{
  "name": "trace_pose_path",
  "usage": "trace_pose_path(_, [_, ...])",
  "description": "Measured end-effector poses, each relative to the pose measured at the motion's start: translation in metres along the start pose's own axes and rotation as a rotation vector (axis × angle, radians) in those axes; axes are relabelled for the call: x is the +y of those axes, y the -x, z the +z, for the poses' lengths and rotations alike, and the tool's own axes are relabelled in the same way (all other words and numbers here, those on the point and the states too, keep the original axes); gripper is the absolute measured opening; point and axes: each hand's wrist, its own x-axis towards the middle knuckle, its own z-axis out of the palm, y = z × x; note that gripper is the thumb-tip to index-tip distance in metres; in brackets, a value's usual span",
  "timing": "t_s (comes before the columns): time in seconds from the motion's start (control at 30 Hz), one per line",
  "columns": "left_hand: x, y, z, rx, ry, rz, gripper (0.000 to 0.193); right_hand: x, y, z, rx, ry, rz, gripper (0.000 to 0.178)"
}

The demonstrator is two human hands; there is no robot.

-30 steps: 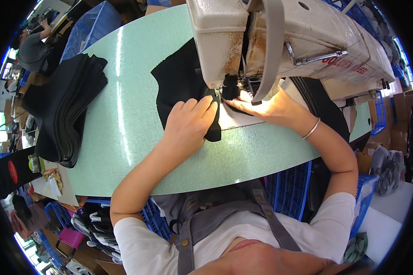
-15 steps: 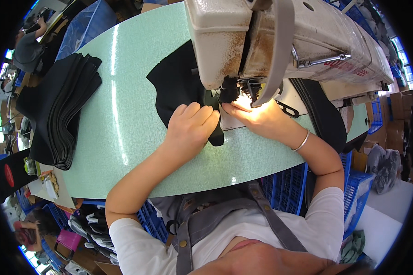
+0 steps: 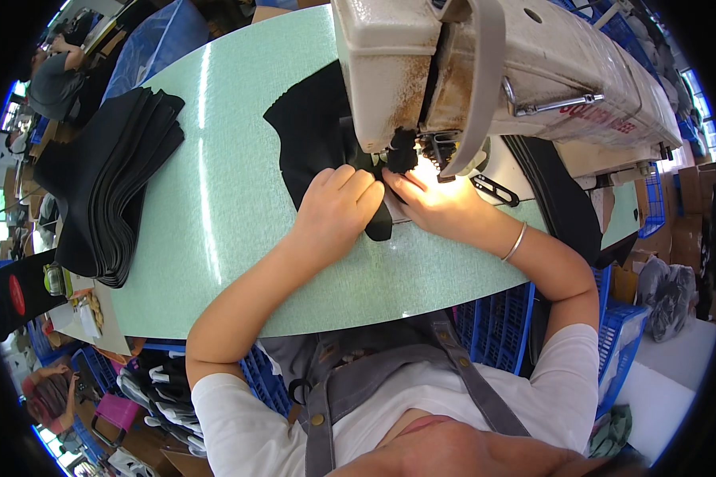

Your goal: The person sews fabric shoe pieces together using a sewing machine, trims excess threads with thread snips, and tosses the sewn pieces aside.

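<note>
A black fabric piece [image 3: 306, 127] lies on the pale green table under the head of a sewing machine [image 3: 390, 79]. My left hand [image 3: 336, 213] rests on its near part, fingers curled and closed on the cloth left of the needle area. My right hand [image 3: 441, 208], with a bangle at the wrist, is closed at the cloth's right edge, fingertips beside the presser foot under a bright lamp. The hands almost touch. A narrow tail of the cloth shows below my left fingers. Needle and fingertips are partly hidden by the machine head and glare.
A thick stack of black fabric pieces [image 3: 107, 187] sits at the table's left. More black pieces [image 3: 553, 195] lie right of the machine bed, near a slotted black metal plate [image 3: 495, 191]. Blue crates [image 3: 493, 326] stand below the table edge. Other people work at far left.
The black fabric has slid slightly away from me under the machine, and my left hand has moved with it. My right fingers have shifted a little toward the left hand. The view has tilted slightly.
</note>
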Motion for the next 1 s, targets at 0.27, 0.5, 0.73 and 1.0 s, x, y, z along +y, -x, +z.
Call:
trace_pose_path(0.27, [-0.004,0.021,-0.06,0.007,-0.185,-0.238,0.051,0.022,0.017,-0.056,-0.071,0.22,-0.046,0.026])
trace_pose_path(0.5, [-0.018,0.024,-0.047,-0.193,-0.045,0.055,0.023,0.062,-0.001,-0.047,-0.031,-0.031,-0.272,0.01])
trace_pose_path(0.73, [0.004,0.007,-0.038,-0.297,-0.13,0.087,0.025,0.037,-0.005,-0.051,-0.157,0.037,-0.333,0.031])
trace_pose_path(1.0, [0.014,0.004,-0.029,-0.17,-0.575,0.145,0.028,0.041,-0.003,-0.027,0.02,0.2,-0.389,0.021])
